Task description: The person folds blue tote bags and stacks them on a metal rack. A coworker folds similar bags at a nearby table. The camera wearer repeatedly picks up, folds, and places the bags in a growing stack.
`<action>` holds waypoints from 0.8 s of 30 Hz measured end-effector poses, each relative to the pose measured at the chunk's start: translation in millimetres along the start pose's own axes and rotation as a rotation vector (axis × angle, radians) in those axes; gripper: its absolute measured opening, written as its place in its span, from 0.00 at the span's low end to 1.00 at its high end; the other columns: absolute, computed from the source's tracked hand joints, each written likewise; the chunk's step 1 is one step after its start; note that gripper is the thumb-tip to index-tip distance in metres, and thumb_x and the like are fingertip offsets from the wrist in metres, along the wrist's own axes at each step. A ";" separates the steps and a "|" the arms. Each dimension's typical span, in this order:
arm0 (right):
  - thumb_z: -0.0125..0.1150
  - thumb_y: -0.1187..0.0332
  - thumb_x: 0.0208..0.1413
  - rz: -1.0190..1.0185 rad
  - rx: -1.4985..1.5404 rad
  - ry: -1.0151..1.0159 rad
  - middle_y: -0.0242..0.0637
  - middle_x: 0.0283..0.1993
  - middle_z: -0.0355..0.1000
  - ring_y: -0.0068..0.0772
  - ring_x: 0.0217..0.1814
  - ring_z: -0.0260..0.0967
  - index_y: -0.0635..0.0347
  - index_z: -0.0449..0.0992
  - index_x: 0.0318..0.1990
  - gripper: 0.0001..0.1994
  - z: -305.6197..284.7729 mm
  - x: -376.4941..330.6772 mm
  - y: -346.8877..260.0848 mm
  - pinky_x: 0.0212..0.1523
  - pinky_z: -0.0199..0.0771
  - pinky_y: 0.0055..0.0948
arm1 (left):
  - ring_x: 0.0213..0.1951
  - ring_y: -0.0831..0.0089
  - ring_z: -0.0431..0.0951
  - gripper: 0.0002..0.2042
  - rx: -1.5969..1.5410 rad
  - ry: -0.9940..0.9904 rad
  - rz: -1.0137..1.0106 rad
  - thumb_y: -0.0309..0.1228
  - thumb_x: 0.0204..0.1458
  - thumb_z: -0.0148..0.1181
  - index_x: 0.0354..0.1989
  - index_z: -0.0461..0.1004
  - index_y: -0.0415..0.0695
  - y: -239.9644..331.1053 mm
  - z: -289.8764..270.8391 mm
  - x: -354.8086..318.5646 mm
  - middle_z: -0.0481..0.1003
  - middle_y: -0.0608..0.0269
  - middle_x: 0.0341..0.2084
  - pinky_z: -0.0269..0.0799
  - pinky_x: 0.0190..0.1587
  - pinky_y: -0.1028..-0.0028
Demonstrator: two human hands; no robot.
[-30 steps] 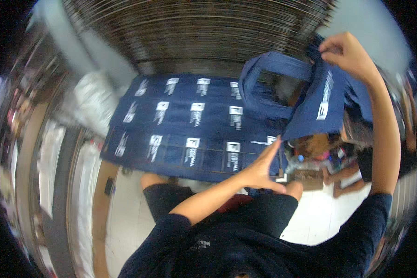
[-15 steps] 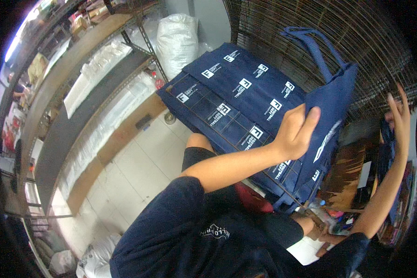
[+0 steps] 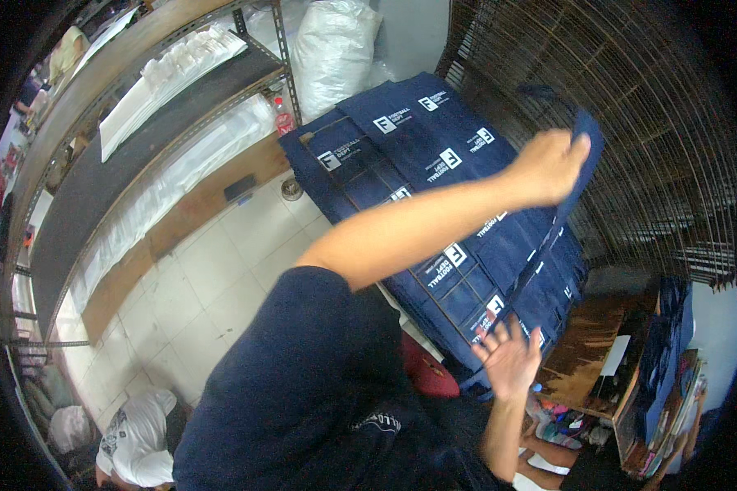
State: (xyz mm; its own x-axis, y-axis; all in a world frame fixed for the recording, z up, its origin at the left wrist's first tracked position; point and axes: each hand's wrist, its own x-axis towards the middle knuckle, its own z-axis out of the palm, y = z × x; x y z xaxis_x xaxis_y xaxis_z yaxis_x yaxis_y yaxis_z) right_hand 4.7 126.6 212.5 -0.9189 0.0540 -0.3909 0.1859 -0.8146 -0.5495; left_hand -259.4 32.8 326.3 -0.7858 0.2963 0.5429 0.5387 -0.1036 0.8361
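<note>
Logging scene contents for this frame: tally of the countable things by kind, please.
Hands: 2, left hand, right hand
Stack of navy bags: 1
Red-capped bottle: 1
White sack: 1
Total: 5

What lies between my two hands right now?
In the head view, the stack of navy bags fills the stretch between the left hand, gripping a bag handle, and the open right hand against the stack's near edge.
</note>
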 end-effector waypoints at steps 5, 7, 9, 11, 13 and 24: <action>0.56 0.68 0.54 -0.180 -0.284 0.046 0.26 0.38 0.64 0.29 0.42 0.64 0.55 0.55 0.61 0.27 84.3 94.7 3.0 0.44 0.67 0.35 | 0.34 0.54 0.75 0.23 0.205 0.170 0.037 0.44 0.58 0.42 0.33 0.72 0.32 26.9 -159.2 30.8 0.74 0.40 0.30 0.69 0.38 0.60; 0.58 0.74 0.51 -0.209 -0.306 0.039 0.22 0.34 0.62 0.19 0.39 0.63 0.55 0.57 0.59 0.27 117.2 136.2 21.3 0.41 0.66 0.32 | 0.26 0.73 0.72 0.25 -0.129 0.283 -0.173 0.49 0.59 0.42 0.30 0.76 0.38 20.0 -214.1 30.9 0.75 0.63 0.23 0.66 0.32 0.71; 0.59 0.76 0.50 -0.234 -0.340 -0.068 0.21 0.32 0.63 0.15 0.37 0.63 0.55 0.61 0.54 0.23 132.5 175.8 44.3 0.37 0.67 0.28 | 0.40 0.71 0.76 0.23 -0.176 0.268 -0.116 0.45 0.60 0.40 0.43 0.74 0.37 -4.3 -271.3 24.8 0.77 0.61 0.37 0.66 0.48 0.71; 0.61 0.76 0.49 -0.254 -0.412 -0.107 0.20 0.28 0.62 0.16 0.33 0.64 0.53 0.62 0.51 0.22 134.0 216.0 80.7 0.32 0.68 0.24 | 0.39 0.66 0.73 0.21 -0.226 0.421 -0.246 0.44 0.55 0.46 0.50 0.69 0.41 -73.2 -325.9 10.0 0.72 0.60 0.46 0.66 0.39 0.62; 0.62 0.77 0.48 -0.194 -0.493 -0.042 0.20 0.26 0.60 0.17 0.30 0.63 0.53 0.61 0.52 0.23 132.1 243.6 122.2 0.28 0.68 0.23 | 0.38 0.72 0.72 0.14 -0.235 0.391 -0.544 0.40 0.52 0.47 0.41 0.70 0.45 -117.4 -364.5 -24.7 0.73 0.65 0.34 0.66 0.36 0.75; 0.58 0.81 0.48 0.120 -0.780 0.281 0.36 0.32 0.68 0.25 0.29 0.67 0.61 0.50 0.63 0.34 57.6 310.6 241.7 0.25 0.71 0.24 | 0.27 0.71 0.72 0.15 0.011 0.724 -0.929 0.22 0.43 0.54 0.41 0.66 0.37 -324.5 -344.5 -215.4 0.71 0.60 0.28 0.67 0.30 0.73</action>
State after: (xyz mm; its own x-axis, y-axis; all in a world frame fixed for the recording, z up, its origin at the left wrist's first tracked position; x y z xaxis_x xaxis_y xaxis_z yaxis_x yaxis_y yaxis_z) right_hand -255.8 -86.8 0.9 -0.7754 0.2187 -0.5924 0.5599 -0.1960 -0.8051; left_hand -369.7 -324.5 -35.1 -0.8653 -0.3551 -0.3539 -0.3320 -0.1229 0.9352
